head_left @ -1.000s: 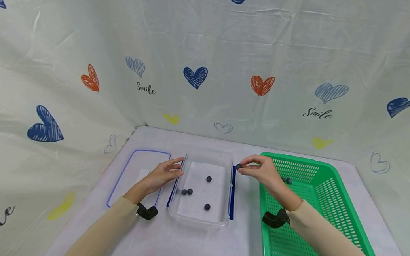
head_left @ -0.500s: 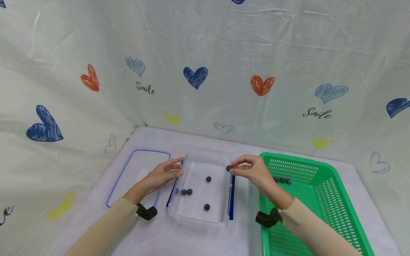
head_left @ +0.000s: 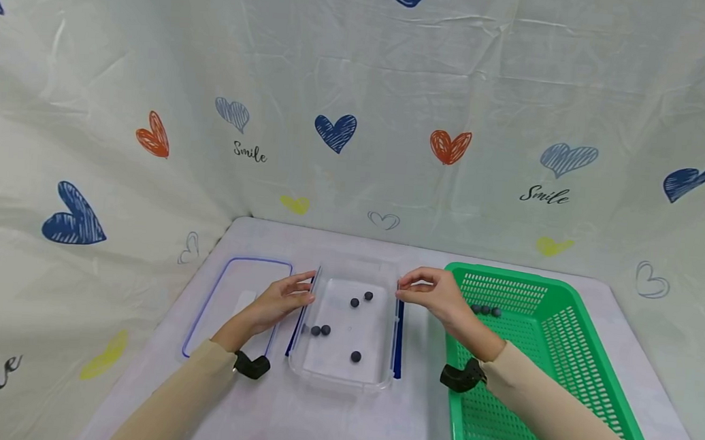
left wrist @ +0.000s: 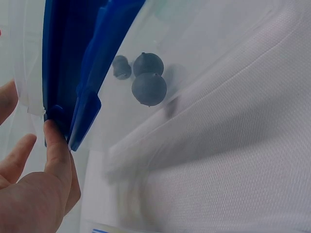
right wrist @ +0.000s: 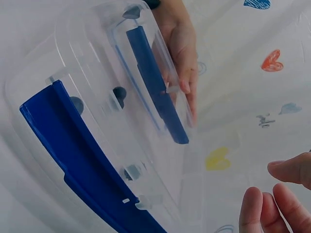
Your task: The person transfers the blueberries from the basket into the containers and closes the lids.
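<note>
A clear plastic box point(head_left: 341, 383) with blue side latches holds several small dark grey balls point(head_left: 356, 356) on its floor. My left hand point(head_left: 279, 301) touches the box's left rim; in the left wrist view its fingers point(left wrist: 57, 150) lie against the blue latch point(left wrist: 73, 63). Over the box's far right rim is my right hand point(head_left: 436, 295). Its thumb point(right wrist: 291, 170) and fingertips stand apart in the right wrist view, nothing between them. Through the box wall, two balls point(left wrist: 149, 89) appear touching in the left wrist view.
A green perforated basket point(head_left: 504, 367) stands right of the box, under my right forearm. A short row of dark balls point(head_left: 485, 310) lies inside near its far left. A clear lid with a blue edge point(head_left: 207, 305) lies on the table at left. Behind hangs a heart-printed curtain point(head_left: 392, 182).
My right hand moved left from beside the box to its rim and let go of a ball. That ball is now in the box, and another has shifted slightly. My left hand stayed.
</note>
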Tool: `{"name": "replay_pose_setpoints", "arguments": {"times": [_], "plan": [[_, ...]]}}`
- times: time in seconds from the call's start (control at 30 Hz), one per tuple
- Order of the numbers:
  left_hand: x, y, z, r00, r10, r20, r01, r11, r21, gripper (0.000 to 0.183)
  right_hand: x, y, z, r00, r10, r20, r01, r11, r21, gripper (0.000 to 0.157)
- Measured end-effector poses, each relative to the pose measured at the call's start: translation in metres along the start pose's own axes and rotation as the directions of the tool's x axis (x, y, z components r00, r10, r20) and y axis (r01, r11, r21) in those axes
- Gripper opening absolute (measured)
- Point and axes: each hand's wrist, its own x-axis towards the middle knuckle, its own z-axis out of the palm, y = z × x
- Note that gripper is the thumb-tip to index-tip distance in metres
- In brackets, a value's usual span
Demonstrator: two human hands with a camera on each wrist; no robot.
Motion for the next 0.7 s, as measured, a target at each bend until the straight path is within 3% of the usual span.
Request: {"name": "replay_pose_setpoints", "arguments": {"times": [0.23, 0.7], "plan": [[-0.010, 0.015, 0.006, 1.000, -0.003, 0.021, 0.003, 1.000, 0.006, 0.063, -0.001, 0.008, -0.010, 0.999, -0.018, -0.033, 0.019, 0.999, 0.029, 0.034], [-0.010, 0.016, 0.006, 1.000, -0.002, 0.017, 0.002, 1.000, -0.006, 0.064, -0.010, 0.016, -0.037, 0.993, -0.028, -0.111, 0.037, 0.996, 0.079, 0.027]]}}
